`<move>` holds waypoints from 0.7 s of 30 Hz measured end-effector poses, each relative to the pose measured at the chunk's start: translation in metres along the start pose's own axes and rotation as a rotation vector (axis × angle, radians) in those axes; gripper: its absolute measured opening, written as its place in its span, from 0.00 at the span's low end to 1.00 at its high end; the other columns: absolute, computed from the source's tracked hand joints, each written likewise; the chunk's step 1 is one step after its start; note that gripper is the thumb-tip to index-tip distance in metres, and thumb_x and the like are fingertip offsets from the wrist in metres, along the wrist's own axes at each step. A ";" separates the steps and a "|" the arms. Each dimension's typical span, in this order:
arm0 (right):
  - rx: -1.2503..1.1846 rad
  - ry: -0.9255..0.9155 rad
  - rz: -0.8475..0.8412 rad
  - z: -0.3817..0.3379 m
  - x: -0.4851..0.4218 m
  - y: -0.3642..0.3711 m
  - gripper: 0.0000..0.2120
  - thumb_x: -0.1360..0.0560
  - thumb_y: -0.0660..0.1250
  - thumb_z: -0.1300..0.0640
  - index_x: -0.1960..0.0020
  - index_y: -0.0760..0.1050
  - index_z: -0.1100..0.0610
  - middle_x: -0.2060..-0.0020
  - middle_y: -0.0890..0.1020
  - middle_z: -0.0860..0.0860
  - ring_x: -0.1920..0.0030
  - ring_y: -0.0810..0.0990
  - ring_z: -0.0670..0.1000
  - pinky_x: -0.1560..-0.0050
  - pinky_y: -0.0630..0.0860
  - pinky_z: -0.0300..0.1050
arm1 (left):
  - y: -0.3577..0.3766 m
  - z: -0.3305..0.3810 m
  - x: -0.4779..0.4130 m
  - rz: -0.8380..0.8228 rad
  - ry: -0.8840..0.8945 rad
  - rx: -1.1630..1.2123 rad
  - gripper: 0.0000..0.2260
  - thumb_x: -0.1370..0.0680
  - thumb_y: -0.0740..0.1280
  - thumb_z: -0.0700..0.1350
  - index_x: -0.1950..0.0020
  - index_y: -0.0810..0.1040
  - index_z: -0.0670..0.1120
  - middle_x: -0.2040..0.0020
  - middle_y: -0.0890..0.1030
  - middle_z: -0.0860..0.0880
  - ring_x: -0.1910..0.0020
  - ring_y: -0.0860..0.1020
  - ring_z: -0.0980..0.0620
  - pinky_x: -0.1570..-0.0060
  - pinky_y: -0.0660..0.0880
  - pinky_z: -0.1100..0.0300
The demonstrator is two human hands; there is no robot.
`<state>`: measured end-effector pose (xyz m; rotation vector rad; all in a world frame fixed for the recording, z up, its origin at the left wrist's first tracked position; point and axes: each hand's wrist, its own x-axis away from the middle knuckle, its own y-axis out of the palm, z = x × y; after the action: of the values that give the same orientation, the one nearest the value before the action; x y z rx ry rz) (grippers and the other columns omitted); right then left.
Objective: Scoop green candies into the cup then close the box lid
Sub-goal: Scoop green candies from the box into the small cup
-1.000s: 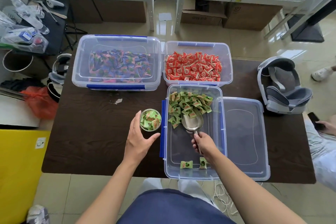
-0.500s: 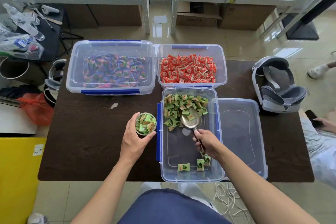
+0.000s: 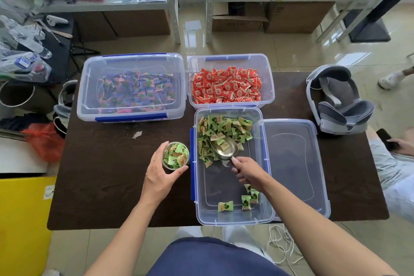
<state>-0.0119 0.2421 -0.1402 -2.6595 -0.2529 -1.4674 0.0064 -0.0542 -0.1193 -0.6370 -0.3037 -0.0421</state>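
- Presently, the left hand (image 3: pixel 158 180) is wrapped around the near side of a clear cup (image 3: pixel 175 155), which stands upright on the dark table (image 3: pixel 100 177) just left of the open box (image 3: pixel 230 213); thumb and fingers are closed against its wall
- The cup is seen filled nearly to the rim with green candies (image 3: pixel 224 127) of the same kind as those in the box
- The right hand (image 3: pixel 248 171) is clamped on the handle of a metal scoop (image 3: pixel 225 149), held inside the open box with its bowl pushed into the near edge of the candy pile
- A few green candies are carried in the scoop bowl
- Most of the green candies are heaped at the far end of the open box; four loose ones are scattered near its front wall, and the middle of the floor is bare
- The box lid (image 3: pixel 295 163) is laid flat on the table, touching the right side of the open box, with blue clips visible between them
- Behind the open box, an uncovered box of red candies (image 3: pixel 226 87) is placed, and to its left a larger lidded box of purple-blue candies (image 3: pixel 134 89)
- A grey headset (image 3: pixel 338 103) is set at the far right of the table
- At the right edge, another person's hand holding a dark phone (image 3: pixel 387 141) is partly seen
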 end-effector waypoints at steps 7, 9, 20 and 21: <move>0.047 -0.001 0.035 -0.008 -0.004 0.010 0.14 0.14 0.54 0.51 0.52 0.72 0.57 0.67 0.71 0.50 0.79 0.62 0.42 0.80 0.58 0.36 | 0.002 0.001 0.001 0.022 -0.007 -0.003 0.42 0.28 0.81 0.54 0.19 0.64 0.53 0.24 0.72 0.50 0.26 0.71 0.53 0.28 0.70 0.55; 0.181 -0.050 0.093 -0.002 -0.004 0.006 0.14 0.15 0.55 0.51 0.55 0.70 0.56 0.66 0.71 0.51 0.78 0.64 0.43 0.79 0.60 0.36 | 0.003 0.000 0.001 0.021 -0.009 0.006 0.42 0.29 0.81 0.55 0.19 0.64 0.53 0.24 0.73 0.50 0.26 0.71 0.53 0.28 0.70 0.55; 0.104 -0.132 0.067 0.026 0.028 -0.014 0.16 0.15 0.57 0.50 0.50 0.70 0.63 0.66 0.70 0.50 0.75 0.61 0.44 0.74 0.58 0.38 | 0.002 0.000 0.002 0.017 -0.021 0.040 0.42 0.29 0.82 0.55 0.19 0.65 0.55 0.25 0.73 0.53 0.27 0.72 0.54 0.27 0.72 0.51; 0.110 -0.147 0.061 0.027 0.032 -0.016 0.16 0.15 0.57 0.50 0.47 0.72 0.64 0.67 0.70 0.50 0.74 0.61 0.44 0.74 0.58 0.37 | 0.001 0.000 0.002 0.015 -0.023 0.045 0.42 0.29 0.82 0.55 0.19 0.65 0.56 0.25 0.73 0.53 0.27 0.72 0.54 0.27 0.72 0.51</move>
<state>0.0237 0.2651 -0.1275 -2.6644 -0.2530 -1.2062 0.0084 -0.0529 -0.1193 -0.5956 -0.3217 -0.0136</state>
